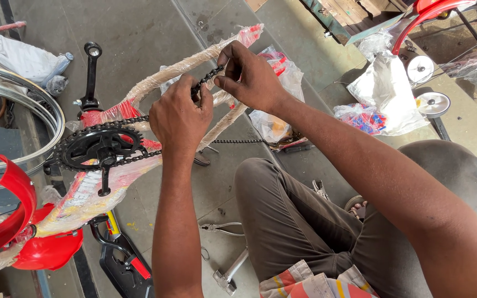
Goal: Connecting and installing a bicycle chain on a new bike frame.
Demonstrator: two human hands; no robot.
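Pliers [223, 228] lie on the gray floor [155, 33] at six o'clock. In the middle, the left hand [179, 118] and right hand [249, 77] pinch the two ends of a black, bumpy chain [208, 75], fingers clamped tight. I think they are joining it; the ends must line up next. The chain runs to a toothed black sprocket [97, 146] at nine o'clock, on a paper-wrapped red frame [183, 66].

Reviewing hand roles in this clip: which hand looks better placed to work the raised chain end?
Probably the right hand: its fingertips pinch the free end of the chain from above. The left hand sits lower, its grip steadying the chain beside the wrapped frame.
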